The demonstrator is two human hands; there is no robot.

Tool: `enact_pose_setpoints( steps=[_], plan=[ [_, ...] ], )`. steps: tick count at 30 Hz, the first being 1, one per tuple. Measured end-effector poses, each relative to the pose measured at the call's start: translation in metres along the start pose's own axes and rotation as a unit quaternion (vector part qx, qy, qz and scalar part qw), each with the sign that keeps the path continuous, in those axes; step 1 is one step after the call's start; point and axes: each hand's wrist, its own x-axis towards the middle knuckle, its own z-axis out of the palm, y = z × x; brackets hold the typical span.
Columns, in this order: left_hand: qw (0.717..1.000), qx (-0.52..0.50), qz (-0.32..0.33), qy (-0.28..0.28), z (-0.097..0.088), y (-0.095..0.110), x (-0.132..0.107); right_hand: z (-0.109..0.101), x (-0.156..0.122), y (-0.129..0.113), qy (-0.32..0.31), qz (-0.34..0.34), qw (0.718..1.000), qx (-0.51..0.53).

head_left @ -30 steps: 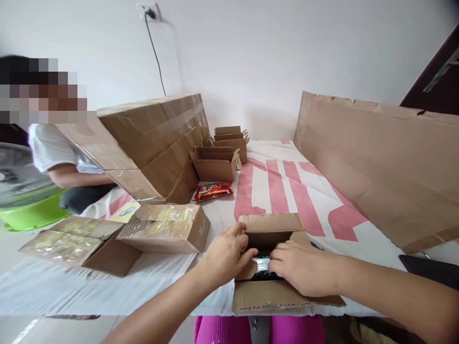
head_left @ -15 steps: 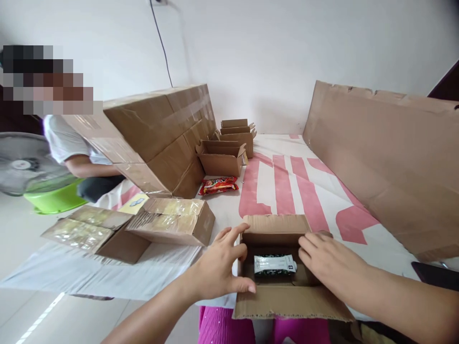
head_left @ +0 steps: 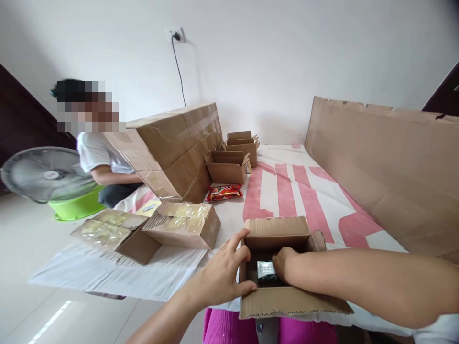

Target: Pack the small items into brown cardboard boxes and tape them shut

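Observation:
An open cardboard box [head_left: 294, 302] lies in front of me at the edge of the cloth-covered table, its flaps folded outward. Around its left end my left hand [head_left: 229, 267] is closed, thumb by the front edge and fingers on the left wall. A white and dark green carton with a cap, like a drink carton [head_left: 266, 270], lies on its side inside. My right hand [head_left: 285, 265] reaches down into the box with curled fingers at the carton's right half, covering it; the fingertips are hidden.
Two taped cardboard boxes [head_left: 134, 243] sit left; a red snack packet [head_left: 225, 192] lies beyond. Several open boxes [head_left: 225, 169] line a stacked carton wall [head_left: 172, 157]. A cardboard panel [head_left: 380, 167] stands right. Left are another person [head_left: 107, 157] and a fan [head_left: 43, 174].
My right hand has moved from the box's right edge down inside, onto the carton. The left hand keeps its place. The whole view has shifted slightly.

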Motion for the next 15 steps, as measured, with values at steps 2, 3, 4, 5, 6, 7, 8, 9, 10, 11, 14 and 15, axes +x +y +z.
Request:
enact_pose_setpoints(
  steps=[2, 3, 4, 5, 6, 7, 8, 9, 10, 11, 14, 15],
  plan=[
    [1.0, -0.005, -0.007, -0.001, -0.001, 0.001, -0.002, -0.004, 0.001, -0.002, -0.047, -0.01, 0.997, -0.054],
    [1.0, -0.008, -0.012, -0.003, -0.002, 0.002, -0.003, -0.008, 0.0, -0.003, -0.064, -0.016, 0.995, -0.077],
    [1.0, -0.011, -0.018, -0.006, -0.002, 0.002, -0.003, -0.014, -0.001, -0.003, -0.079, -0.023, 0.992, -0.098],
    [0.999, -0.015, -0.027, -0.009, -0.002, 0.002, -0.004, -0.022, -0.003, -0.004, -0.092, -0.03, 0.988, -0.117],
    [0.999, -0.021, -0.036, -0.011, -0.003, 0.003, -0.003, -0.031, -0.006, -0.004, -0.101, -0.039, 0.985, -0.133],
    [0.998, -0.028, -0.047, -0.01, -0.003, 0.003, -0.003, -0.042, -0.01, -0.004, -0.107, -0.047, 0.982, -0.148],
    [0.998, -0.036, -0.057, -0.004, -0.002, 0.003, -0.002, -0.055, -0.016, -0.003, -0.104, -0.055, 0.98, -0.158],
    [0.997, -0.044, -0.066, 0.007, -0.002, 0.002, 0.0, -0.069, -0.023, -0.002, -0.09, -0.061, 0.981, -0.159],
    [0.996, -0.051, -0.074, 0.022, -0.001, 0.001, 0.002, -0.083, -0.032, 0.001, -0.068, -0.062, 0.984, -0.15],
    [0.994, -0.057, -0.08, 0.04, 0.0, -0.001, 0.004, -0.097, -0.041, 0.005, -0.036, -0.056, 0.99, -0.127],
    [0.988, -0.066, -0.09, 0.11, 0.003, -0.011, 0.009, -0.13, -0.072, 0.025, 0.071, 0.012, 0.997, -0.004],
    [0.984, -0.069, -0.093, 0.136, 0.004, -0.015, 0.011, -0.136, -0.082, 0.034, 0.106, 0.047, 0.993, 0.035]
  ],
)
